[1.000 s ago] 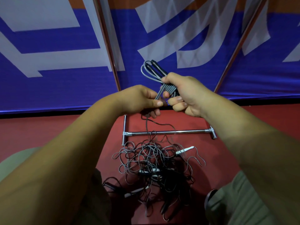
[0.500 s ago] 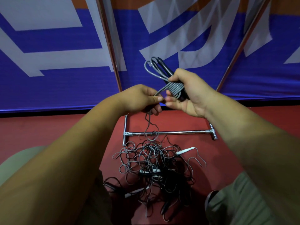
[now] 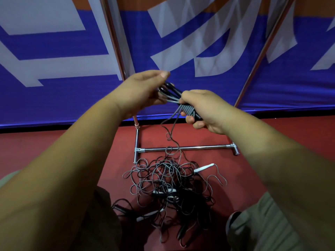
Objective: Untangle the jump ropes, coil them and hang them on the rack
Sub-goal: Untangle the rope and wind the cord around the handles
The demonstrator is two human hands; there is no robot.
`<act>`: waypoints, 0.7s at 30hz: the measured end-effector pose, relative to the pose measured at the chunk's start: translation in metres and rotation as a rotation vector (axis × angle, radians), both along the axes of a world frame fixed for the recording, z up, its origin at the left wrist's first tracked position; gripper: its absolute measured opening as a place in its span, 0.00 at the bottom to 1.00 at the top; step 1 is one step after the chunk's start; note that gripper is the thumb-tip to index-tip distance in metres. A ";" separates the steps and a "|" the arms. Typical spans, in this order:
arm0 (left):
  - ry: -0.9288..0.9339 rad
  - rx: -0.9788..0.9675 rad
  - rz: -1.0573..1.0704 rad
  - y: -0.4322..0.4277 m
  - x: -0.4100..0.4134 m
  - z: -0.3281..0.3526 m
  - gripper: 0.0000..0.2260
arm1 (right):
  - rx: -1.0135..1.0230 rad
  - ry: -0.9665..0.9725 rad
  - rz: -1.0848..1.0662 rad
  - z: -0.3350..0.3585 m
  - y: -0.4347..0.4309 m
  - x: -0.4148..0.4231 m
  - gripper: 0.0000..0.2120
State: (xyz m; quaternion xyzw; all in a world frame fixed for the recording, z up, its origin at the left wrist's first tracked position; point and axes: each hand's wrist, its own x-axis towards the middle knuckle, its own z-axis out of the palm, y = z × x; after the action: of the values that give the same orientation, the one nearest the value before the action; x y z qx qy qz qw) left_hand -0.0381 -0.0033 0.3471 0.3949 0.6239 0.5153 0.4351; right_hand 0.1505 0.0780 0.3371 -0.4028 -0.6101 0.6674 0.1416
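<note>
Grey cord is filling both your hands. Above the rack bar (image 3: pixel 190 148), your left hand (image 3: pixel 143 91) is curling its fingers round the looped end of the coiled rope (image 3: pixel 186 109), with the thumb lifted clear of it. Your right hand (image 3: pixel 206 109), also above the bar, is gripping the wrapped middle of that coil. One loose strand (image 3: pixel 171 127) is hanging from the coil down across the bar into the tangled pile (image 3: pixel 168 187), which is lying just in front of the bar on the red floor (image 3: pixel 253 142).
</note>
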 end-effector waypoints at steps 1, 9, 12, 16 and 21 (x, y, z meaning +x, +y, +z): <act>0.092 -0.010 -0.012 0.000 0.000 -0.003 0.13 | 0.022 -0.016 0.025 -0.001 -0.002 0.000 0.04; 0.096 0.009 0.024 0.000 0.004 -0.015 0.10 | 0.061 -0.039 0.040 -0.002 -0.010 0.001 0.08; 0.107 0.026 0.019 0.000 0.004 -0.016 0.09 | 0.017 -0.008 0.045 -0.003 -0.010 0.003 0.08; 0.091 0.055 0.028 0.001 0.002 -0.010 0.10 | -0.080 0.033 0.101 0.001 -0.008 0.003 0.11; 0.114 0.070 0.069 0.002 0.004 -0.009 0.09 | -0.212 0.004 0.167 0.007 -0.002 0.007 0.14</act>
State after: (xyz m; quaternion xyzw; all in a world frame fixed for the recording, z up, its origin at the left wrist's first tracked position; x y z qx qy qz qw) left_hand -0.0346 -0.0009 0.3380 0.4166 0.6426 0.5282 0.3668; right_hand 0.1580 0.0763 0.3442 -0.3622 -0.5671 0.7384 0.0434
